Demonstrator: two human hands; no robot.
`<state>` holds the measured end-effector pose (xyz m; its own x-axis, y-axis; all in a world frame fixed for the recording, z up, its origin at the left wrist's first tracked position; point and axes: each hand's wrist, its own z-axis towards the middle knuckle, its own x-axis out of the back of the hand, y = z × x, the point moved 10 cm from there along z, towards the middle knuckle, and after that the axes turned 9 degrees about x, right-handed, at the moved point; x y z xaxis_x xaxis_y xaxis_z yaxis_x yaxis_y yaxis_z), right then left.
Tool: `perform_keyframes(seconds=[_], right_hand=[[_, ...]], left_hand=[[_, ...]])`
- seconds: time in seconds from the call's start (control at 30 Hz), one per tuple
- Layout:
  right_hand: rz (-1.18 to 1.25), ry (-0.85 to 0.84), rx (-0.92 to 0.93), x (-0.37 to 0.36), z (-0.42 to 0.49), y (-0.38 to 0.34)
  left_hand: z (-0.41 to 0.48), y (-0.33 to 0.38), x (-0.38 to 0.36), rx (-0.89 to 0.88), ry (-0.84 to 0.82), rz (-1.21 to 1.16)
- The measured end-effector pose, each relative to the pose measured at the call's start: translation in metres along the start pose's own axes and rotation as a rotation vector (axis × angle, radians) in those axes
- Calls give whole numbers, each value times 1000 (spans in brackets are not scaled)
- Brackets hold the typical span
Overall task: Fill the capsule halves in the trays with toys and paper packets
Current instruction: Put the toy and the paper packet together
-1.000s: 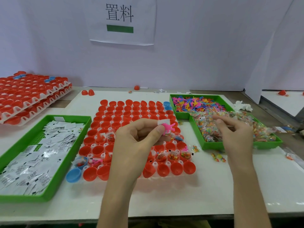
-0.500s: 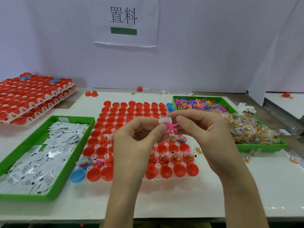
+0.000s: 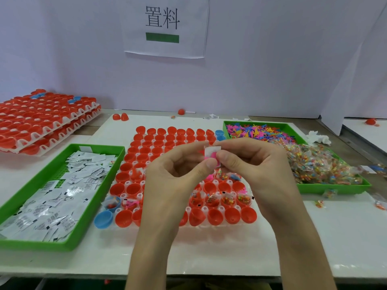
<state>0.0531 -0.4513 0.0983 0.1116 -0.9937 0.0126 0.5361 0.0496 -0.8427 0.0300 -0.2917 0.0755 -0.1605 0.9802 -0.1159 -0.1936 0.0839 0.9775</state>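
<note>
Above the white tray of red plastic capsule halves [image 3: 123, 194], the left hand [image 3: 178, 170] and right hand [image 3: 251, 164] both pinch a small white paper packet [image 3: 210, 151] laid against a tiny pink plastic toy [image 3: 212, 157]. Both look feather-light, the paper flimsy; a fingertip pinch across their middle should hold.

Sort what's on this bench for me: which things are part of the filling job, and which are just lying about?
In the job: pink toy and paper packet, pinched by left hand and right hand; capsule tray; packet tray; toy tray; stacked capsule trays.
Lying about: loose red halves, tissue, wall sign, spilled bags.
</note>
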Motion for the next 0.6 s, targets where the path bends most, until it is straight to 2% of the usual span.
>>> perform_keyframes(seconds=[0.17, 0.27, 0.37, 0.53, 0.6], right_hand=[[-27, 10, 22, -5, 1, 1], [-51, -18, 18, -12, 2, 4], [-22, -132, -21, -34, 9, 6], [-146, -353, -5, -86, 37, 8], [-218, -410, 49, -109, 51, 10]], left_hand=[[-1, 5, 5, -45, -24, 25], [-1, 6, 14, -51, 29, 13], [-2, 5, 35, -43, 146, 13], [-3, 4, 83, -68, 348, 20], [-8, 9, 106, -125, 458, 139]])
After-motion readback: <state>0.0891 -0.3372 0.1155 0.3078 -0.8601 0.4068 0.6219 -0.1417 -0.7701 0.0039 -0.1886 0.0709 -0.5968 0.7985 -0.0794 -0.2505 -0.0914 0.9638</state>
